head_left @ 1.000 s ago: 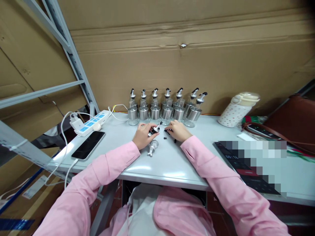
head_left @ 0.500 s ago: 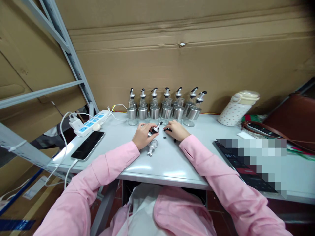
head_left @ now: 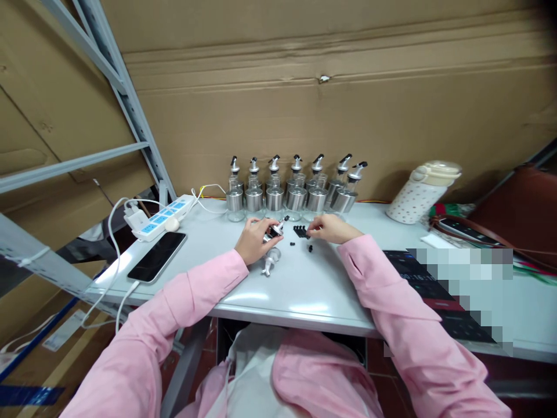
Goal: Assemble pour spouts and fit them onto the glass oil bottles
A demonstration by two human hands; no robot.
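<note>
My left hand [head_left: 253, 239] is closed round a metal pourer spout [head_left: 275, 229] with a black tip, held just above the white table [head_left: 287, 290]. A second loose pourer spout [head_left: 268, 262] lies on the table just below that hand. My right hand [head_left: 333, 228] rests to the right, its fingers pinched beside a small heap of black caps [head_left: 300, 231]; whether a cap is between the fingers is hidden. Two more black caps [head_left: 310, 248] lie apart nearby. Several glass oil bottles [head_left: 296, 194] with steel bands and pourers stand in a row behind both hands.
A power strip [head_left: 163, 217] with a plugged charger and a black phone [head_left: 157, 257] lie at the left. A spotted white flask [head_left: 418, 196], a brown bag [head_left: 522, 209] and another phone [head_left: 461, 230] sit at the right. Cardboard backs the table; a grey shelf frame [head_left: 126, 98] stands left.
My right hand has slid right, uncovering the heap of black caps it lay over. My left hand holds the pourer spout in the same place.
</note>
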